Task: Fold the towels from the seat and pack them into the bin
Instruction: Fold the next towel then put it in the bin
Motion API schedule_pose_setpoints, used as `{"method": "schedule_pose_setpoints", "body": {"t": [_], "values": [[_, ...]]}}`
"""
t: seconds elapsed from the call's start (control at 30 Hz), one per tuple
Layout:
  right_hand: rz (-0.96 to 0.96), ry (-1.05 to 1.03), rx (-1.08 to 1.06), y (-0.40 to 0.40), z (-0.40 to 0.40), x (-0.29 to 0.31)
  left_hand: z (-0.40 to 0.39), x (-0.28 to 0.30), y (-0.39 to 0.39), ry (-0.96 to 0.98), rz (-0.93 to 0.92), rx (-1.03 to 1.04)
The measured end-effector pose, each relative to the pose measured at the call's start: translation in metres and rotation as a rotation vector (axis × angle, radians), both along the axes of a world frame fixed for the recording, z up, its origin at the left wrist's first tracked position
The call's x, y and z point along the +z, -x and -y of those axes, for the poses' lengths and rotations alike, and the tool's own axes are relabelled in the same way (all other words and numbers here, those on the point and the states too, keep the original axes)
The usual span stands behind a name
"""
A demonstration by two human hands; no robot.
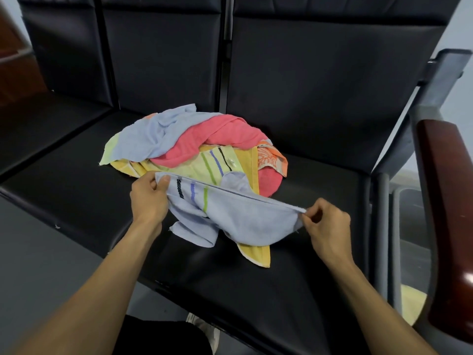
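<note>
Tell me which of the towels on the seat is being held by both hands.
The light blue striped towel at the front: left hand and right hand pinch its corners; pink towel and others lie piled behind.

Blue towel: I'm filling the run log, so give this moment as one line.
stage: spreading | left hand: pinches blue towel | right hand: pinches same towel | pile: on seat | bin: unseen

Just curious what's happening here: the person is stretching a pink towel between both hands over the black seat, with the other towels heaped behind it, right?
Not quite: the towel stretched between the left hand and right hand is the light blue striped towel, not pink. The pink towel lies in the pile behind, on the black seat, as the head view shows.
</note>
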State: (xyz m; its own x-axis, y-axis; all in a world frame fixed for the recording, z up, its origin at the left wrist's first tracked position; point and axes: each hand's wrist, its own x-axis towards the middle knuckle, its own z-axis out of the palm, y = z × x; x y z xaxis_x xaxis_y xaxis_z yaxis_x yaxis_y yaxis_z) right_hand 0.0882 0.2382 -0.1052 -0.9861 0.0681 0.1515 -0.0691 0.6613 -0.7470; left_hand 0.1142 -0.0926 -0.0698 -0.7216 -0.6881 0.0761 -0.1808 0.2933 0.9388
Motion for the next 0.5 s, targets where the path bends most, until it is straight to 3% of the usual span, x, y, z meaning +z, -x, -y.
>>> {"method": "schedule_pose_setpoints", "body": {"t": [0.17, 0.4, 0.5], "values": [[-0.123, 0.083, 0.036, -0.009, 0.0, 0.02, -0.013, 0.013, -0.004, -0.005, -0.082, 0.013], [-0.321, 0.305, -0.062, -0.001, -0.007, 0.117, -0.014, 0.083, -0.002, 0.084, -0.094, -0.004], [-0.318, 0.183, 0.026, 0.003, -0.012, 0.154, -0.011, 0.12, 0.001, 0.095, -0.107, -0.057]]}}
